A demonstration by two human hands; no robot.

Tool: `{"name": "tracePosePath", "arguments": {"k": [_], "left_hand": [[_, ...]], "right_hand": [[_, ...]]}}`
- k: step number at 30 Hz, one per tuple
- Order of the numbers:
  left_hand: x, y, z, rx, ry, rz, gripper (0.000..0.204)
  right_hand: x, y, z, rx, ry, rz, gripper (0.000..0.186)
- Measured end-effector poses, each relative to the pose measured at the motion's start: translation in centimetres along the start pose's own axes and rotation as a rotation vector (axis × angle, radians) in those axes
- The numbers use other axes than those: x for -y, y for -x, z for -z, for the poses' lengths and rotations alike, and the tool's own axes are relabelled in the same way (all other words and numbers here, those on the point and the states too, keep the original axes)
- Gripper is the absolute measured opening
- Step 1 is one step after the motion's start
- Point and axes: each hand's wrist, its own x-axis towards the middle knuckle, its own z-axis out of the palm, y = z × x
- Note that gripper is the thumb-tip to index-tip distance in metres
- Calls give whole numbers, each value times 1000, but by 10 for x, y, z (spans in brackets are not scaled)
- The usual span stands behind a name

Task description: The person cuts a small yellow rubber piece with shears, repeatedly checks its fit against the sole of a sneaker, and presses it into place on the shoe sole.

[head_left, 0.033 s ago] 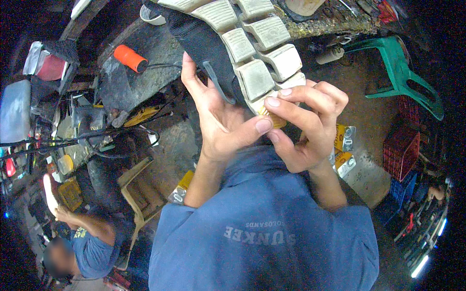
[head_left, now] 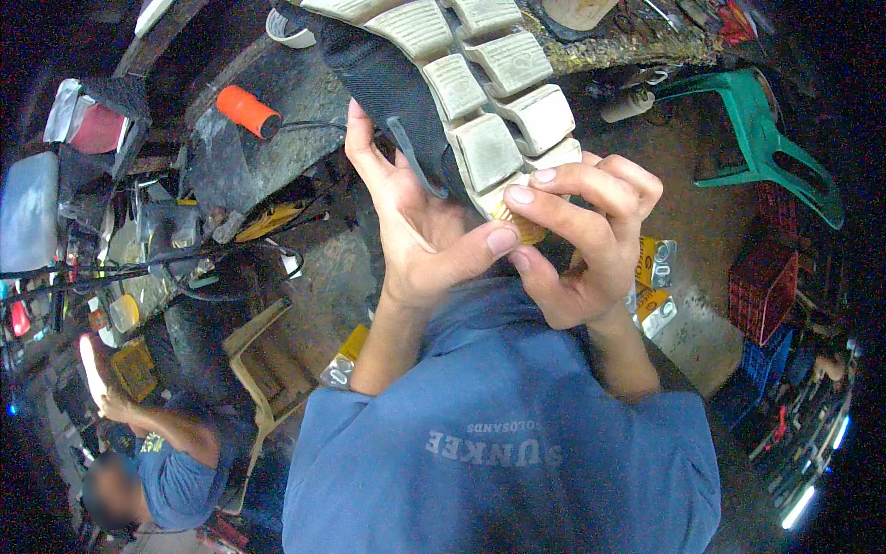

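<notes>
A shoe with a chunky, off-white sole split into blocks and a black fabric upper is held sole-up at the upper middle. My left hand grips its near end, the thumb pressing on the sole's tip and the fingers reaching behind the upper. From the other side my right hand pinches the same tip, thumb and fingertips around a yellowish patch there. A grey strap or tab hangs loose along the upper, close to my left palm. The shoe's far end runs out of view.
An orange cylinder lies on a dark worktop at left. To the right are a green plastic chair and a red crate. At lower left a co-worker holds a white, elongated thing beside a beige chair.
The co-worker's hand and the white thing in it have shifted slightly. My hands and the shoe hold almost the same place.
</notes>
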Motion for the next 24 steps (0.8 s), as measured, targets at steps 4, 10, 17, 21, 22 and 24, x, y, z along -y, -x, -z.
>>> {"name": "tracePosePath", "arguments": {"k": [4,10,17,21,22,24], "left_hand": [[2,2,0,11,17,-13,142],[1,2,0,12,22,-11,144],[1,2,4,30,14,-13,148],[2,1,5,43,-5,-21,152],[2,2,5,42,-5,-19,152],[3,1,5,40,-3,-15,152]], "right_hand": [[-1,-2,1,-17,-15,2,44],[-1,-5,5,-1,-45,14,44],[-1,-8,5,-5,-75,28,44],[-2,-8,5,3,-110,15,43],[-2,-8,6,8,-105,16,43],[-2,-8,6,17,-115,10,43]]}}
